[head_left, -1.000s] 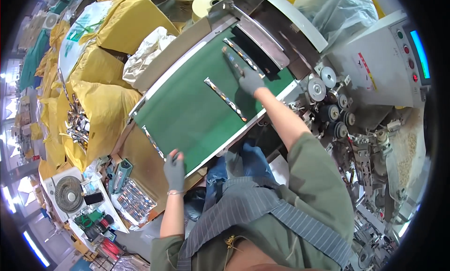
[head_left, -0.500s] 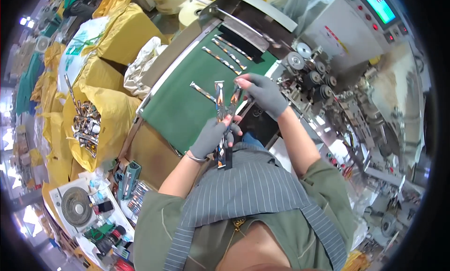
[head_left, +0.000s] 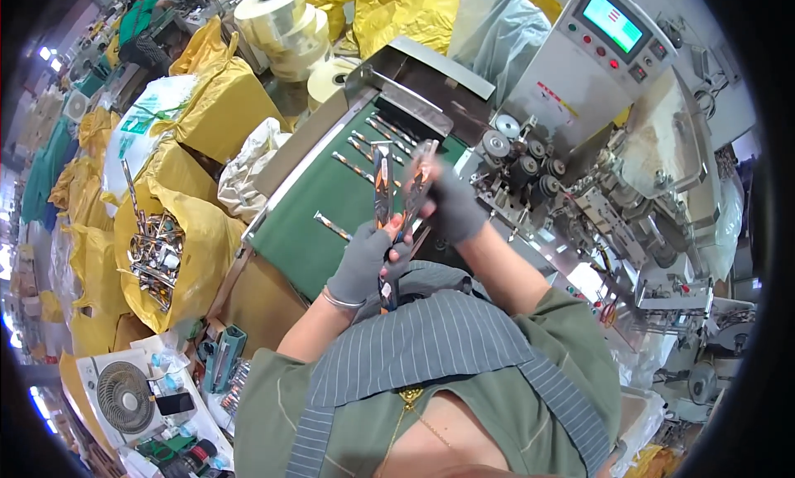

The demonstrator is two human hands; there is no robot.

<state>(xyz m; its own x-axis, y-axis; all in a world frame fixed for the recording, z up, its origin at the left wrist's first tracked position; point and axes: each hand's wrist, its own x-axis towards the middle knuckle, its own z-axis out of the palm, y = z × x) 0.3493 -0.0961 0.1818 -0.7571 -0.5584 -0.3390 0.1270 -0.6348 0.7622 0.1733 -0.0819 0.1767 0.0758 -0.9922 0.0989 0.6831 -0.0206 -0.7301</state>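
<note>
- Up close over a green conveyor belt [head_left: 310, 230], a person in grey work gloves holds two long, narrow packaged tools upright in front of the chest, apparently to look them over side by side.
- Left hand [head_left: 364, 259]: fingers closed around the lower part of an orange-and-black packaged tool [head_left: 382, 188], which stands nearly vertical with its tip above the belt.
- Right hand [head_left: 451, 205]: fingers closed on a second packaged tool [head_left: 418, 180], tilted slightly right, its lower end meeting the first one near the left hand's fingers.
- More packaged pieces [head_left: 356, 168] lie spaced apart in a row on the belt, crosswise to its length, seemingly laid out to feed one by one toward the metal hood [head_left: 431, 72] at its far end.
- Just right of the belt stands a grey packing machine [head_left: 580, 64] with a lit screen, coloured buttons and a bank of rollers [head_left: 513, 159] close by the right hand.
- To the left, an open yellow sack [head_left: 166, 254] brims with loose metal tools, set within arm's reach of the belt; more yellow sacks and pale film rolls [head_left: 277, 14] crowd behind.
- Low left, a small fan [head_left: 124, 395] sits among clutter.
</note>
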